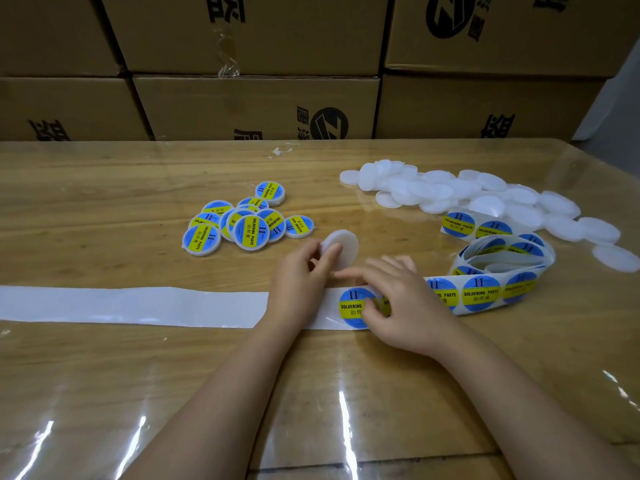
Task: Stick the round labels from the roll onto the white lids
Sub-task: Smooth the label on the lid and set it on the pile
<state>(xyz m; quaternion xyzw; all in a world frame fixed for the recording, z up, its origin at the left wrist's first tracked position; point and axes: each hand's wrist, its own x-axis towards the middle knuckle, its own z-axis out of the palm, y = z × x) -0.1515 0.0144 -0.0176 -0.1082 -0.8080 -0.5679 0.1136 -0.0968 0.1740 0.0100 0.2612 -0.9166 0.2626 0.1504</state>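
Holding white lid [343, 244] on edge, left hand [298, 282] overlies left-right label strip [138, 306].

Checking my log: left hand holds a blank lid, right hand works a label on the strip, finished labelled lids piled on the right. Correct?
No. The head view shows the labelled lids piled on the left, beyond the left hand; the heap on the right is blank lids. The held lid and the right hand on a label are as stated.

Warehouse packing bench: stacked printed cartons [256, 105] behind a plastic-covered wooden table [104, 202].
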